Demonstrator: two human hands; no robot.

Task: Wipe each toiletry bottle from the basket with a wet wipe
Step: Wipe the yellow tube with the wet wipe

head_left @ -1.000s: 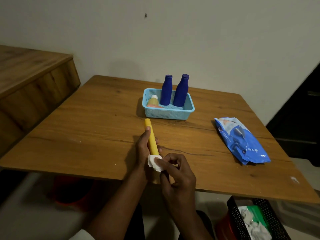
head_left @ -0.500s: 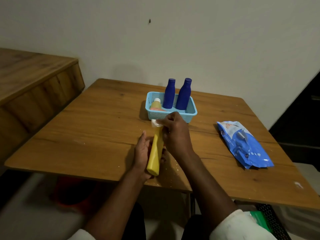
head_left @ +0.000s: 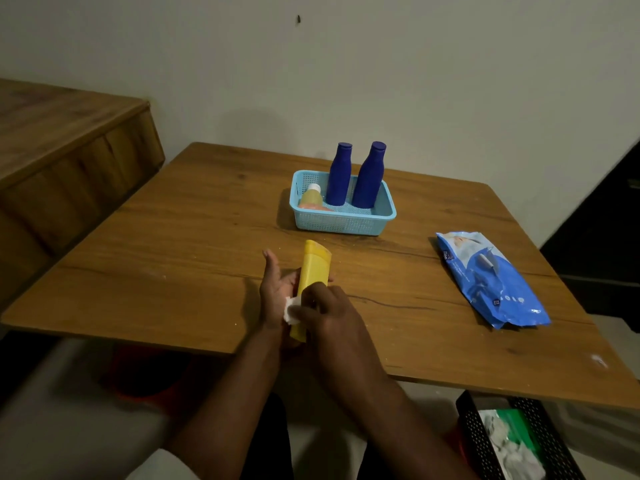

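A square wooden table [head_left: 173, 244] stands against the pale wall. On it, toward the far side, sits a light blue plastic basket [head_left: 341, 224]. A blue pack of wet wipes [head_left: 491, 278] lies flat near the right edge, well apart from the basket.

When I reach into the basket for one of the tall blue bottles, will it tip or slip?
Probably tippy: each blue bottle stands upright, tall and narrow, well above the low wall of the basket. The two stand close together, so nudging one may knock the other. The surface looks smooth, possibly slippery; take a grip low on the body.
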